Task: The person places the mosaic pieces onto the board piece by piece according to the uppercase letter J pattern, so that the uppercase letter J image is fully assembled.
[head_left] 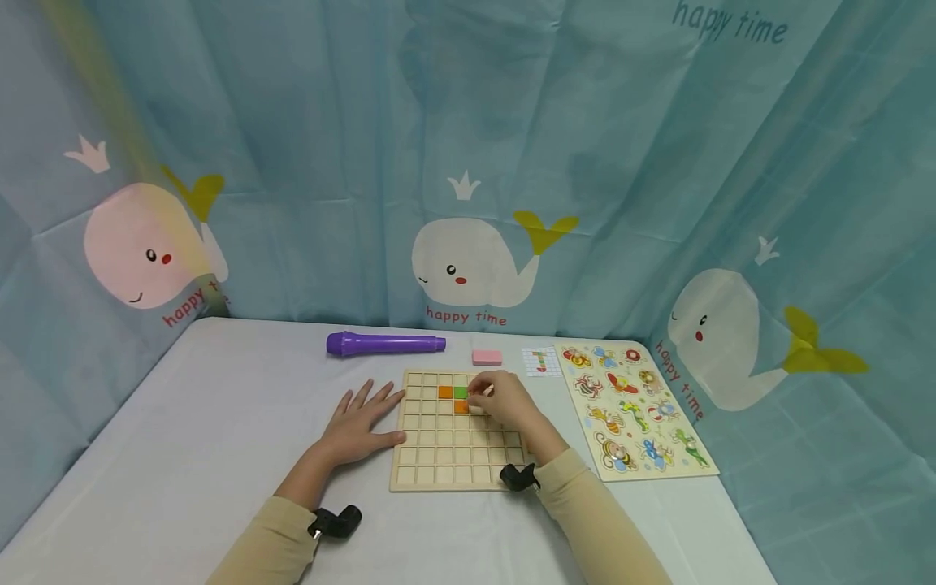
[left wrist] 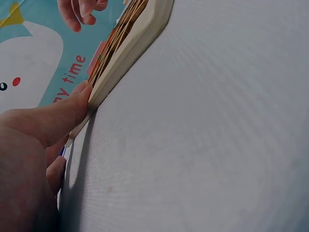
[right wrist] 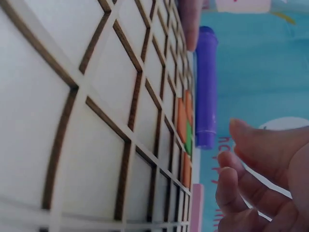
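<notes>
A square wooden grid board [head_left: 427,456] lies on the table. Near its far edge sit an orange tile [head_left: 445,392], a green tile [head_left: 460,392] and a second orange tile [head_left: 461,406]. In the right wrist view another orange tile [right wrist: 186,170] shows past the green one. My left hand [head_left: 354,429] rests with spread fingers at the board's left side, thumb [left wrist: 79,99] and fingertips against its edge. Over the far right part of the board hovers my right hand [head_left: 506,400]. Its fingers [right wrist: 229,188] bend loosely, apart from the thumb, with nothing visible between them.
Behind the board are a purple microphone-shaped stick [head_left: 387,344], a pink block [head_left: 487,357] and a small grid card [head_left: 541,361] with a coloured pattern. An insect picture puzzle board [head_left: 603,445] lies to the right. A blue whale-print curtain [head_left: 351,203] surrounds the table.
</notes>
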`<state>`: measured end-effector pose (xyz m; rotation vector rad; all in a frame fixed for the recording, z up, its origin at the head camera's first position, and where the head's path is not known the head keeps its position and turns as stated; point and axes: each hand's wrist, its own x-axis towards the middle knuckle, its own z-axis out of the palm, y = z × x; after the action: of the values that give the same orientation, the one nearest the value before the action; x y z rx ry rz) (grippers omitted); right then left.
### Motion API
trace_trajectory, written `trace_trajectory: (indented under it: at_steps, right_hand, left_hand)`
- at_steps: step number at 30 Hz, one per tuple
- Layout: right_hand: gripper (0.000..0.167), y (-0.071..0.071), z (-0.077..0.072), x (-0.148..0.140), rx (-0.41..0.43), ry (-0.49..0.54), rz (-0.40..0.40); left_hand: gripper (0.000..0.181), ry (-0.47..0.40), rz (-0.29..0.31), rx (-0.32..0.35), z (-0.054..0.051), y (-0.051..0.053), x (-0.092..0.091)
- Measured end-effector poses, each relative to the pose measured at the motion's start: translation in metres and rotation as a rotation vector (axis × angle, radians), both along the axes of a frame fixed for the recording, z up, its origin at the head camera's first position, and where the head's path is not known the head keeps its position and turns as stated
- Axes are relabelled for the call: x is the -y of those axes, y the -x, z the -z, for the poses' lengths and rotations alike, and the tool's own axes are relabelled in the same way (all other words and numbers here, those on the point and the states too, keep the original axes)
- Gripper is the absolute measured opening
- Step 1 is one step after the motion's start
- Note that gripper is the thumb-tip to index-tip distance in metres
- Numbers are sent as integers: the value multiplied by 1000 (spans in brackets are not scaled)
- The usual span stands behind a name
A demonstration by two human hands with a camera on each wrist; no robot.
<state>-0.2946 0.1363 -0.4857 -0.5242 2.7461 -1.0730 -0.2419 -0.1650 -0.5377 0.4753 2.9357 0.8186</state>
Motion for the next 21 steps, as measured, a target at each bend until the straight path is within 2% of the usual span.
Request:
trace_trajectory:
  at_steps: [5, 14, 21]
  right_hand:
    - [29, -10, -7, -14, -3, 64, 25]
    - [24, -27, -18, -48, -42, 103, 99]
    - [25, -35, -18, -78, -30, 97, 155]
  left_hand:
    - [84, 3, -3, -6, 1, 0, -1]
    - [84, 1, 0, -5, 5, 0, 0]
    - [84, 5, 5, -6, 3, 2, 0]
